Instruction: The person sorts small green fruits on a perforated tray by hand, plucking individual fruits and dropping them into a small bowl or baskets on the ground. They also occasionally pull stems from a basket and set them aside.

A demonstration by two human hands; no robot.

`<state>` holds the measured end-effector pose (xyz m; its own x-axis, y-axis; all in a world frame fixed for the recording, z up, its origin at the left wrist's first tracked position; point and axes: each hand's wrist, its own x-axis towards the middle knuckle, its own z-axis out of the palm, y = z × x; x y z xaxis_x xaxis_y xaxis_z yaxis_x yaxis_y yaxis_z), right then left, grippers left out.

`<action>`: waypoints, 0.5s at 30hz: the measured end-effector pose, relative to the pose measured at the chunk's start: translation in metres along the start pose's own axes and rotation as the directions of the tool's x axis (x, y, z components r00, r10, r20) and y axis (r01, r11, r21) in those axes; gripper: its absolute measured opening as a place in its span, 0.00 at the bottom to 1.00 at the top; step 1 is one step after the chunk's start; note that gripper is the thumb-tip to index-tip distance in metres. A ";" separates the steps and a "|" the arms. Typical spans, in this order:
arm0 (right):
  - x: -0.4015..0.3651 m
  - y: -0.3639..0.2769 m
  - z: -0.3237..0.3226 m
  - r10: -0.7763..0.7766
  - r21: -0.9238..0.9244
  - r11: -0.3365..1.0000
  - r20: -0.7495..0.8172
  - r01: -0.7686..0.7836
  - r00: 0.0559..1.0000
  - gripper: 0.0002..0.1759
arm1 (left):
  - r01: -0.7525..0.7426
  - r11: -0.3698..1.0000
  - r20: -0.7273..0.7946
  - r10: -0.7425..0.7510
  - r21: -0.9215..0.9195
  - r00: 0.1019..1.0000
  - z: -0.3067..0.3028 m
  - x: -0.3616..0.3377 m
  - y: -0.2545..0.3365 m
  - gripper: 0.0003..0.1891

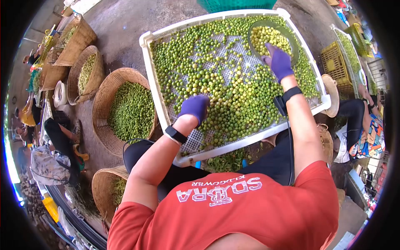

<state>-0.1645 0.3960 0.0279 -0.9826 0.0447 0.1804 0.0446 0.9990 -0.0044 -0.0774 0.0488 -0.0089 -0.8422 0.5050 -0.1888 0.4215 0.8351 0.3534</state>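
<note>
A white perforated tray in front of me is spread with small round green and yellowish-green fruits. My left hand, in a purple glove, rests among them left of the tray's middle. Its fingers are curled closed, and what they hold, if anything, is hidden. At the tray's far right sits a round greenish bowl with paler yellow-green fruits inside. My right hand, also gloved in purple, reaches over the bowl's near edge, thumb and forefinger apart. No fruit shows between them.
Left of the tray stands a wicker basket full of green fruits, with another basket behind it. A third wicker basket is by my left elbow. Yellow crates and other people are at the right; a teal container lies beyond the tray.
</note>
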 end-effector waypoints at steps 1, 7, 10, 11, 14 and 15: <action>-0.008 -0.007 0.002 0.033 -0.109 0.994 0.048 -0.028 0.998 0.29 | 0.010 0.999 0.011 -0.011 0.038 1.000 -0.002 0.002 0.001 0.07; -0.018 0.005 0.047 -0.209 -0.183 0.961 0.008 0.207 0.978 0.27 | 0.058 0.979 0.025 -0.064 0.194 0.998 -0.013 -0.008 0.010 0.06; -0.023 0.001 0.054 -0.220 -0.083 0.972 0.000 0.220 0.975 0.25 | 0.090 0.956 0.076 -0.115 0.281 0.990 -0.013 -0.008 0.010 0.06; -0.028 -0.004 0.055 -0.265 -0.049 0.963 -0.010 0.264 0.964 0.25 | 0.077 0.949 0.077 -0.105 0.306 0.991 -0.013 -0.009 0.011 0.06; -0.045 -0.018 0.046 -0.378 -0.002 0.926 -0.028 0.379 0.925 0.26 | 0.091 0.948 0.115 -0.131 0.305 0.985 -0.016 -0.005 0.012 0.06; -0.051 -0.025 0.040 -0.388 -0.018 0.921 0.013 0.388 0.921 0.26 | 0.096 0.948 0.117 -0.138 0.304 0.984 -0.017 -0.004 0.012 0.06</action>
<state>-0.1226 0.3691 -0.0207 -0.9251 -0.3466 0.1553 -0.3372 0.9377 0.0842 -0.0744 0.0529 0.0115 -0.8469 0.4073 -0.3418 0.4204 0.9065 0.0386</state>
